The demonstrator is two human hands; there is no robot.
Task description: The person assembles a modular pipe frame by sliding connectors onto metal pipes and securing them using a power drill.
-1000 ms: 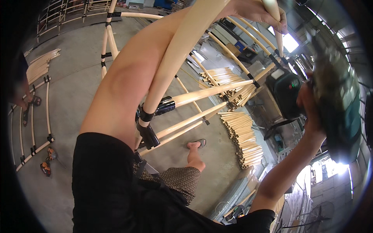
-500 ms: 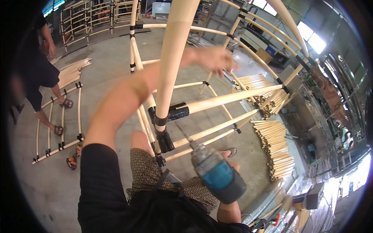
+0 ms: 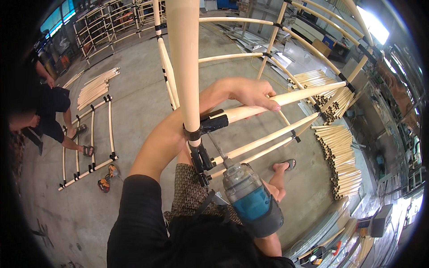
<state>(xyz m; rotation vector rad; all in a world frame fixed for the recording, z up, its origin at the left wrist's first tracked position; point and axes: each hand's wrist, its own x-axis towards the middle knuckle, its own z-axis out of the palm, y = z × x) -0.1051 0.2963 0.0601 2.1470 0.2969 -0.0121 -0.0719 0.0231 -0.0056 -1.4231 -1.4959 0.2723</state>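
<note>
My left hand (image 3: 258, 94) is wrapped over a cream horizontal tube (image 3: 308, 93), just right of a black joint (image 3: 214, 123). That joint ties the tube to a thick upright tube (image 3: 184, 67), which my left arm passes behind. A teal and grey impact driver (image 3: 252, 196) points up and away, its long bit (image 3: 216, 144) reaching the underside of the joint; whether it sits on a screw cannot be made out. My right forearm (image 3: 269, 244) leads up to the driver, whose body hides my right hand on the grip. Another black joint (image 3: 200, 161) hangs just below.
More frame tubes (image 3: 268, 138) run off to the right. Stacked cream tubes (image 3: 342, 163) lie on the floor there. At left, a person (image 3: 49, 105) stands beside a flat tube frame (image 3: 92, 134), and an orange and black power tool (image 3: 107, 178) lies near it.
My left hand has come down from the air onto the horizontal tube and closed round it. The driver's bit has come up to the joint. The view has shifted slightly.
</note>
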